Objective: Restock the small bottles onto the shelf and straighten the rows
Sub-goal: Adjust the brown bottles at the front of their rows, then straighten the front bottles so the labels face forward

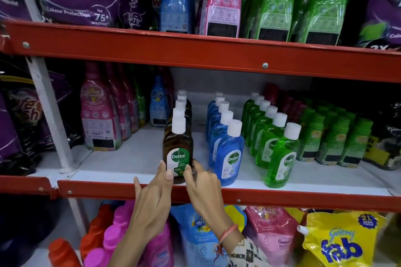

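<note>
Three rows of small white-capped Dettol bottles run front to back on the middle shelf (134, 158). The front brown bottle (178, 145) stands upright at the shelf's front edge. My left hand (153, 193) touches its lower left side with the fingertips. My right hand (200, 182) pinches its lower right side between thumb and fingers. To its right stand a blue row, headed by the front blue bottle (230, 156), and a green row, headed by the front green bottle (282, 158).
A red shelf lip (282, 198) runs along the front. Pink softener bottles (98, 119) stand left of the brown row, green-capped bottles (329, 138) to the right. Pouches fill the lower shelf, among them a yellow pouch (340, 243). A white upright post (52, 119) stands left.
</note>
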`<action>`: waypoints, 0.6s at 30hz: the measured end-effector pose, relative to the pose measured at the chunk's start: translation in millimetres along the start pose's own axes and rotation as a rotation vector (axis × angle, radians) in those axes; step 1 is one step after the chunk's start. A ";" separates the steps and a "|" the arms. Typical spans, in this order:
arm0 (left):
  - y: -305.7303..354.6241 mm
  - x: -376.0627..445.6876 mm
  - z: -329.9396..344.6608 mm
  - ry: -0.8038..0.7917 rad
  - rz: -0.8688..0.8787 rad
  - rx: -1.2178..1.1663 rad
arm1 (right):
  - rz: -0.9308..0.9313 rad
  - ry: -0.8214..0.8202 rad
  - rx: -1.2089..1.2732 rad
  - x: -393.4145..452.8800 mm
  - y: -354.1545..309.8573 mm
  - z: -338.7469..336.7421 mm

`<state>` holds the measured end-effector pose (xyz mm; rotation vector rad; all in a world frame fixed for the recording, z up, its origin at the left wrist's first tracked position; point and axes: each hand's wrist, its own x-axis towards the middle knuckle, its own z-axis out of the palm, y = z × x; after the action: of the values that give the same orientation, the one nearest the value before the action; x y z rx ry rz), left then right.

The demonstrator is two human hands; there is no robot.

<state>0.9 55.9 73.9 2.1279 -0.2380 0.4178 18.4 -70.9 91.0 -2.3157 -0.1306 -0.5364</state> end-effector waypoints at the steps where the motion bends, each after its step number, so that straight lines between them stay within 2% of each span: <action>1: -2.1 2.7 -1.4 0.007 -0.001 -0.011 | -0.007 0.006 -0.006 -2.0 1.4 1.8; 10: -4.9 5.2 -5.8 0.059 -0.036 -0.069 | -0.078 0.062 -0.007 -5.3 13.1 8.0; 12: 2.2 -1.7 1.3 0.174 0.006 -0.038 | -0.089 0.146 0.085 -13.6 10.4 -5.0; 14: 12.4 -12.2 14.8 0.293 0.121 0.038 | -0.054 0.288 0.182 -20.7 13.1 -20.2; 16: 27.6 -22.1 33.2 0.274 0.209 0.025 | 0.002 0.440 0.280 -23.1 21.9 -35.2; 18: 46.6 -28.3 50.0 0.158 0.196 -0.071 | 0.061 0.575 0.355 -22.0 30.7 -50.2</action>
<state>-30.2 -11.2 73.0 1.9979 -0.3658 0.6787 -11.1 -126.3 93.9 -1.7426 0.1128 -1.0326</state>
